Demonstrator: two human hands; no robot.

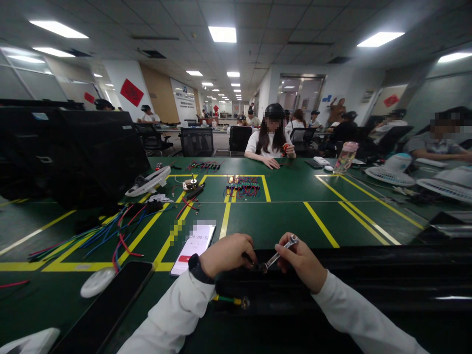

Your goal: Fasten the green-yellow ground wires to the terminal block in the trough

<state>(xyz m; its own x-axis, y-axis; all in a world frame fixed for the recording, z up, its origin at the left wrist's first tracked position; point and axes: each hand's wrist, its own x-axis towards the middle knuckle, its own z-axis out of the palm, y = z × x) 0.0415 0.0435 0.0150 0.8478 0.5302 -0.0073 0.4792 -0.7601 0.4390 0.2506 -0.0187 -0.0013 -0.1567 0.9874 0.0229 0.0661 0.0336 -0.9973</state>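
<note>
Right fingers (286, 253) around a slim, shiny silver wrench (273, 259), tilted

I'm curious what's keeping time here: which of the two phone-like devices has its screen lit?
The phone beside the left hand: its pale screen shows timer digits; the other device, further left, has a black screen.

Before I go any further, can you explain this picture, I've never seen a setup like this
There's no machine: you're seeing a person's two bare hands, pictured from a camera worn on their head, looking forward and down. The right hand holds a metal wrench. The left hand is beside the wrench's lower end; what it touches there is too dark to make out. On the green table lie a lit phone and loose coloured wires. A long black object stretches rightward.
</note>
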